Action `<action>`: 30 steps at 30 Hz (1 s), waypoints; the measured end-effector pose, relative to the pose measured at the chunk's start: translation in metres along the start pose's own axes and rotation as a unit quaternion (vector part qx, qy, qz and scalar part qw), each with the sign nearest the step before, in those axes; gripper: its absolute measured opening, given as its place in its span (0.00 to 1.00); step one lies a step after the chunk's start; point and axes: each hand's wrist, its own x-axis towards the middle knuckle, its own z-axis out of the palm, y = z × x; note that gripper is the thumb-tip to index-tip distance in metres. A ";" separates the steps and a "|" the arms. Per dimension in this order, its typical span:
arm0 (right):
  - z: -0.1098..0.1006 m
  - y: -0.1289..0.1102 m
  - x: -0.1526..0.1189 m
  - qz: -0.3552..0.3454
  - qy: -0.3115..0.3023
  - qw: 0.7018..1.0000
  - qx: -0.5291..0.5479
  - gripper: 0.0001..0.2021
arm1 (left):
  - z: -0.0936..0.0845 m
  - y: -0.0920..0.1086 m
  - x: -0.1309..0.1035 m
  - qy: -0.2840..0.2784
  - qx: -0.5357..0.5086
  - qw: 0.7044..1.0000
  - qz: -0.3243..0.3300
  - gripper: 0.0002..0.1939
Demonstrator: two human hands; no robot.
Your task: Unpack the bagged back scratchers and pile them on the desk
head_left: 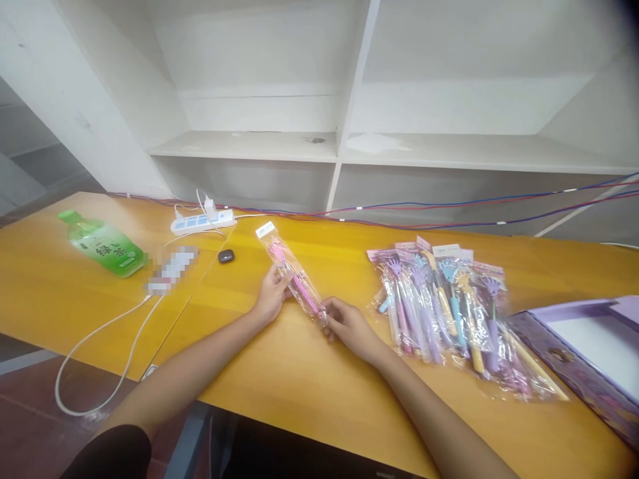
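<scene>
A pink back scratcher (302,290) in a clear plastic sleeve with a white header card lies slantwise between my hands, above the table. My left hand (273,291) is closed around the middle of the sleeve, thumb on top. At the lower end, my right hand (348,327) pinches the plastic near the handle's tip. To the right is a pile of bagged back scratchers (439,306) in purple, blue, yellow and pink, their little hand-shaped heads pointing away from me.
A purple open box (574,352) stands at the right edge. On the left are a green bottle (102,245) lying on its side, a white power strip (204,222), a small black case (226,256) and a looping white cable (94,339). Red and blue wires run along the back before white shelves (249,145).
</scene>
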 end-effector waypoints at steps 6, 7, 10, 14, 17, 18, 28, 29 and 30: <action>-0.078 -0.022 -0.015 -0.098 0.222 0.914 -0.325 0.13 | -0.001 0.002 0.003 0.003 0.009 1.000 -0.017 0.30; -0.101 -0.022 -0.021 -0.069 0.305 0.874 -0.371 0.16 | -0.001 0.003 0.002 -0.001 0.010 1.000 -0.020 0.30; -0.161 -0.007 -0.041 0.120 0.436 0.767 -0.456 0.30 | 0.001 0.004 -0.004 -0.030 0.010 0.999 -0.044 0.28; -0.189 0.031 -0.064 0.255 0.427 0.732 -0.465 0.46 | 0.012 -0.001 -0.014 -0.080 0.016 0.991 -0.111 0.24; -0.188 0.048 -0.072 0.264 0.438 0.740 -0.437 0.54 | 0.034 -0.014 -0.010 -0.087 0.023 0.986 -0.141 0.18; -0.189 0.051 -0.073 0.272 0.436 0.747 -0.421 0.57 | 0.045 -0.020 -0.005 -0.084 0.025 0.986 -0.141 0.16; -0.197 0.036 -0.067 0.339 0.360 0.782 -0.379 0.60 | 0.194 -0.093 0.027 -0.112 0.084 0.985 -0.102 0.15; -0.191 0.033 -0.064 0.340 0.346 0.781 -0.393 0.60 | 0.196 -0.095 0.025 -0.114 0.093 0.985 -0.095 0.15; -0.184 0.029 -0.059 0.339 0.333 0.781 -0.405 0.59 | 0.193 -0.096 0.023 -0.115 0.103 0.984 -0.089 0.15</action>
